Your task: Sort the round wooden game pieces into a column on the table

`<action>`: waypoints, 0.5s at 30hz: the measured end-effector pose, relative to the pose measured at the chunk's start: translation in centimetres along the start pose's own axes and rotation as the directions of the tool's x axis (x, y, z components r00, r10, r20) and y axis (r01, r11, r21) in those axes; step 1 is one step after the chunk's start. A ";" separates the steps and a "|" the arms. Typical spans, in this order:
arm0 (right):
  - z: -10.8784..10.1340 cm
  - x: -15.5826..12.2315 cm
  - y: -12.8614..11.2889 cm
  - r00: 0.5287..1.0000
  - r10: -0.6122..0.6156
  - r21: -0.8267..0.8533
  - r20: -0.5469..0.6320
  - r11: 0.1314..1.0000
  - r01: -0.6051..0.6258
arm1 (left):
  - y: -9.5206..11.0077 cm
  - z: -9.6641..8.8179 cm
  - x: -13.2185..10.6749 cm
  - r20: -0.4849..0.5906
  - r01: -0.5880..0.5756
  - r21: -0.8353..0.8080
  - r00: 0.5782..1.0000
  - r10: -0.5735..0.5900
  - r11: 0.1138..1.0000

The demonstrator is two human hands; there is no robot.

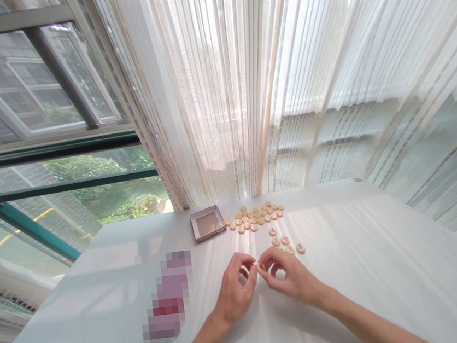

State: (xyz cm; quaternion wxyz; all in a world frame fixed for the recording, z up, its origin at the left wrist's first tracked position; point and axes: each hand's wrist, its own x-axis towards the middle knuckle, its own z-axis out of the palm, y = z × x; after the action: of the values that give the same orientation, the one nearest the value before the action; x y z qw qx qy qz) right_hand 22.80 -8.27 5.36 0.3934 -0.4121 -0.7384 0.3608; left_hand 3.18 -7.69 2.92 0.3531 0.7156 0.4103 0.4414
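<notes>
Our right hand pinches a xiangqi piece over the white table; our left hand, fingertips narrow, crowds it, grip unclear. Beyond lie inscribed pieces, blank-looking discs, an open box.

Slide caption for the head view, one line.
Right hand holds a small tan disc, left hand close beside it, above a white table with more discs and an open box beyond.

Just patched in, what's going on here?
A person's right hand pinches a small round piece; the left hand is right up against it, though whether it touches isn't clear. Just beyond the right hand lie several marked pieces. Farther back, a larger group of round pieces sits beside a shallow box.
</notes>
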 end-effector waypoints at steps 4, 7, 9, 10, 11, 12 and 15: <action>1.3 -1.1 1.1 1.000 0.027 0.114 0.006 0.993 -0.028 | 0.0 0.0 0.0 0.071 -0.027 0.007 0.997 0.026 1.000; 1.6 -1.8 1.7 0.999 0.032 0.167 -0.004 0.986 -0.031 | 0.1 -0.1 0.0 0.117 -0.040 0.014 0.992 0.038 0.999; 1.7 -2.1 1.9 0.999 0.041 0.184 -0.025 0.982 -0.036 | 0.2 -0.1 -0.1 0.143 -0.048 0.006 0.989 0.047 0.999; 1.7 -2.1 2.0 0.998 0.049 0.188 -0.039 0.981 -0.041 | 0.2 -0.2 -0.1 0.151 -0.051 0.001 0.987 0.050 0.999; 1.7 -2.2 2.0 0.997 0.059 0.190 -0.053 0.981 -0.048 | 0.3 -0.2 -0.1 0.154 -0.052 -0.003 0.987 0.052 0.999; 1.7 -2.2 2.1 0.995 0.070 0.192 -0.065 0.980 -0.057 | 0.3 -0.2 -0.1 0.154 -0.052 -0.004 0.987 0.052 0.999; 1.7 -2.1 2.1 0.991 0.109 0.226 -0.076 0.970 -0.090 | 0.1 -0.2 -0.1 0.158 -0.047 -0.010 0.986 0.048 0.999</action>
State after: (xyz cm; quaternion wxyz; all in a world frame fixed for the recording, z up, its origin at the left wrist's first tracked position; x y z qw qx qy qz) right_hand 22.76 -9.65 2.23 0.4504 -0.4175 -0.6539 0.4419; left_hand 2.96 -7.81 3.07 0.3763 0.7569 0.3622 0.3927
